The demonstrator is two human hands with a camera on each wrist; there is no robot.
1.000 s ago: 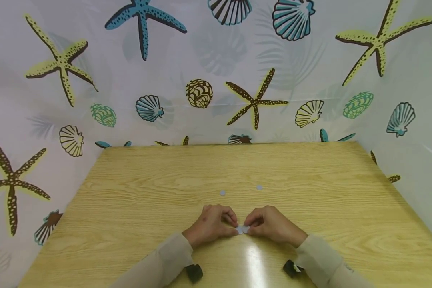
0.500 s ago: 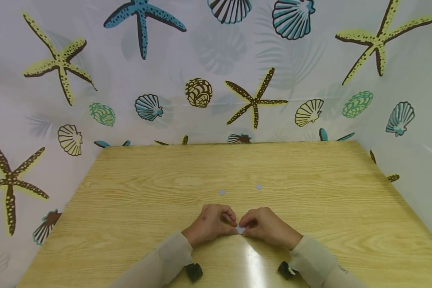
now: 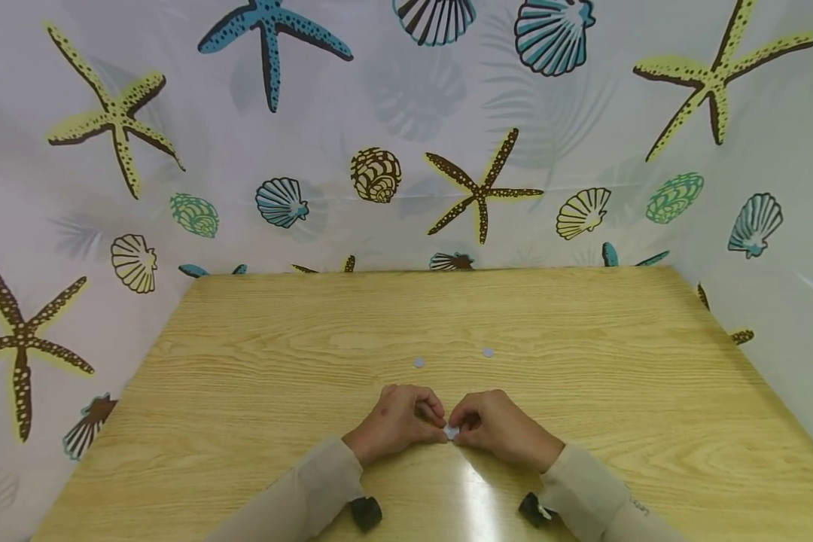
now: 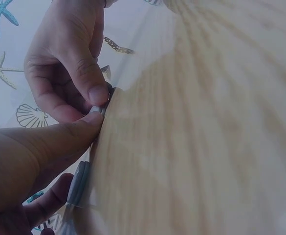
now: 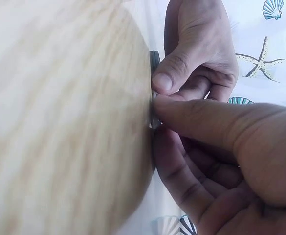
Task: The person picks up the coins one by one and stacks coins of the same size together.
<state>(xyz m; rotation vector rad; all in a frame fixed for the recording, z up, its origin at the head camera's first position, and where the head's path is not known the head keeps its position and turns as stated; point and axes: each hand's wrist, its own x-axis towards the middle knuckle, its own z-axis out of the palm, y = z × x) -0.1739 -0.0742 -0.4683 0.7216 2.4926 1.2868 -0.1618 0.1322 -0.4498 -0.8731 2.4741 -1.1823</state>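
Observation:
Small pale grey discs lie on the wooden table. My left hand [image 3: 396, 423] pinches one grey disc [image 3: 452, 433] at its left edge between thumb and fingers. From the other side, my right hand [image 3: 504, 429] pinches at the same spot, its thumb and fingertips close to the left ones. In the right wrist view, the right thumb [image 5: 196, 115] and forefinger close round a thin edge at the tabletop, mostly covered by the fingers. The left wrist view shows a bit of grey disc [image 4: 98, 108] between both hands' fingertips.
Beyond the hands lie two more grey discs, one at left [image 3: 418, 362] and one at right [image 3: 488, 352]. The left one looks like two stacked layers [image 4: 78, 183] from the side. A shell-and-starfish cloth [image 3: 413, 90] surrounds the wooden table [image 3: 278, 324].
My right hand has moved left with its grey disc, bringing it onto the one at my left fingertips. The left hand and the two far discs stay in place.

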